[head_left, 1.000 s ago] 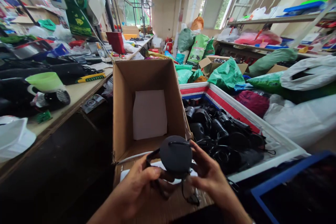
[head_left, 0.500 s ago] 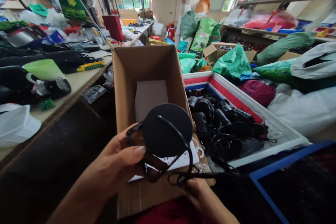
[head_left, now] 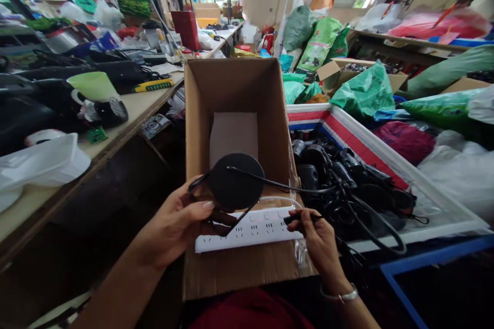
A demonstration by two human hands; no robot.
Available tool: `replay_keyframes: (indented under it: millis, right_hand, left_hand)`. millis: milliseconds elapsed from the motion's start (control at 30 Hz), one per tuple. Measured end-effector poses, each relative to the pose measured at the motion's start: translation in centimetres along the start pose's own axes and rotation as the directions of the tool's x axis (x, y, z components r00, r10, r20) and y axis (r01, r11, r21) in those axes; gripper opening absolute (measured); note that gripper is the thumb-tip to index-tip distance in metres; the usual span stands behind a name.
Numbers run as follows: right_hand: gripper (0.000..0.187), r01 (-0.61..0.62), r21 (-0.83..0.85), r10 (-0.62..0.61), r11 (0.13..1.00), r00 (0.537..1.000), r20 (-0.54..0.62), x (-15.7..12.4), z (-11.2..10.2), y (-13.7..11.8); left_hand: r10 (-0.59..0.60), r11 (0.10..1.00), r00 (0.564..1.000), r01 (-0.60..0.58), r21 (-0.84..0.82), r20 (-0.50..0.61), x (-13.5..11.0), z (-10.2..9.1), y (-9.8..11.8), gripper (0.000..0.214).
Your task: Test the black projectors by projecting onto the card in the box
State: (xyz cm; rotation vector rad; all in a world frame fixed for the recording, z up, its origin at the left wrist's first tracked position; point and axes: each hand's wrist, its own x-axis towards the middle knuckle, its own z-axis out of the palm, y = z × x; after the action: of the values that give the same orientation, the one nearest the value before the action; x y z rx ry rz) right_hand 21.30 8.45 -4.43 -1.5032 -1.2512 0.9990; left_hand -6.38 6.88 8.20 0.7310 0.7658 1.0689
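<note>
Your left fingers (head_left: pixel 204 206) grip a round black disc (head_left: pixel 236 181) while your right fingers (head_left: pixel 299 225) pinch a black cord (head_left: pixel 287 187) just above a white power strip (head_left: pixel 266 234).

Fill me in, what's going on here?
A person's left hand holds a round black disc with a black cable, and the right hand pinches the cable's far end. Below them, a white power strip lies on the front flap of an open cardboard box. To the right, a white-rimmed crate is heaped with more black corded items.
</note>
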Motion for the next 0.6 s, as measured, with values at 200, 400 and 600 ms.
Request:
replay_keyframes:
  millis: [200,400,600]
  right_hand:
    - [0.040,0.052,-0.057,-0.050,0.997,0.998,0.036,0.7,0.1,1.2]
    - [0.025,0.188,-0.138,-0.180,0.973,0.981,0.069,-0.2,0.2,3.3]
    - [0.016,0.453,-0.209,-0.451,0.867,0.891,0.057,-0.2,0.1,6.9]
  left_hand:
    - [0.006,0.999,0.999,-0.008,-0.051,-0.036,0.2,-1.6,-1.8,0.039]
    - [-0.014,0.991,0.993,-0.002,-0.135,-0.115,0.9,-2.5,-3.2,0.053]
    - [0.052,0.990,0.992,-0.067,-0.122,-0.118,2.7,-2.5,-6.3,0.061]
